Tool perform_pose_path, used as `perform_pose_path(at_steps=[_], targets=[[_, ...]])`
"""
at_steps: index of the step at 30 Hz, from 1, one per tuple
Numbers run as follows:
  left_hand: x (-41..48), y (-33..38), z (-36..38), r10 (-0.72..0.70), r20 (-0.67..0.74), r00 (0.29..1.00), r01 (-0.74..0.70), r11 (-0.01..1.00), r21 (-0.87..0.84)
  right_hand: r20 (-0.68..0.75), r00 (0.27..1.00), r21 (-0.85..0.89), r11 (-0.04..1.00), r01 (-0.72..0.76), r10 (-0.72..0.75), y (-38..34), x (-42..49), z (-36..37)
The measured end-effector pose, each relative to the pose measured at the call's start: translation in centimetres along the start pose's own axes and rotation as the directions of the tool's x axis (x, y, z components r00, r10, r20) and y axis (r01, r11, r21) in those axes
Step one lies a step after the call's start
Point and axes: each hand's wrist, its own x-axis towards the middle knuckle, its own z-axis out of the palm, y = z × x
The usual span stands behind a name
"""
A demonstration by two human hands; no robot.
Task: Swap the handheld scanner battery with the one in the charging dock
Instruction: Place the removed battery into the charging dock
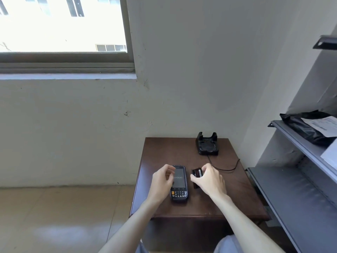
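Spent battery going back toward the dock, scanner already booting.

The right hand (209, 181) is pinching a small black rectangular battery pack (197, 174) just above the dark wooden surface (237, 189); the left hand (162, 181), fingers loosely curled, is touching the black keypad handheld scanner (179, 185) lying face-up between both hands. Beyond the right hand, the black plastic charging dock (207, 144) looks empty, so the next move is likely seating this pack there, contacts aligned.

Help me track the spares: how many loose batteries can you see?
1: a battery in the right hand's grip, beside the scanner on the table. The dock looks empty; one may sit hidden inside the scanner.
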Motion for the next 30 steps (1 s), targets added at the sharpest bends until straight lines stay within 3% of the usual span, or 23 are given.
perform_pose_path(at_steps=[6, 14, 18, 23, 30], targets=[[-1.5, 2.4, 0.2, 0.080, 0.190, 0.979, -0.074, 0.997, -0.039, -0.145, 0.955, 0.247, 0.925, 0.288, -0.259, -1.9, -1.6, -1.3], [-2.9, 4.4, -0.1, 0.125, 0.027, 0.992, -0.119, 0.981, -0.152, -0.174, 0.927, 0.359, 0.855, 0.375, -0.333, -3.2, -4.0, -2.0], [-3.2, 4.6, -0.4, 0.178, 0.047, 0.983, -0.169, 0.975, -0.142, -0.168, 0.939, 0.441, 0.829, 0.344, -0.300, -3.2, -4.3, -1.9], [-2.7, 4.2, -0.9, 0.122, 0.086, 0.989, -0.106, 0.980, -0.169, -0.112, 0.976, 0.545, 0.810, 0.218, -0.187, -2.2, -3.2, -1.9], [-0.4, 4.3, -0.7, 0.059, 0.161, 0.985, -0.027, 0.980, -0.195, 0.042, 0.987, 0.771, 0.633, 0.067, -0.156, -1.2, -1.2, -1.9]])
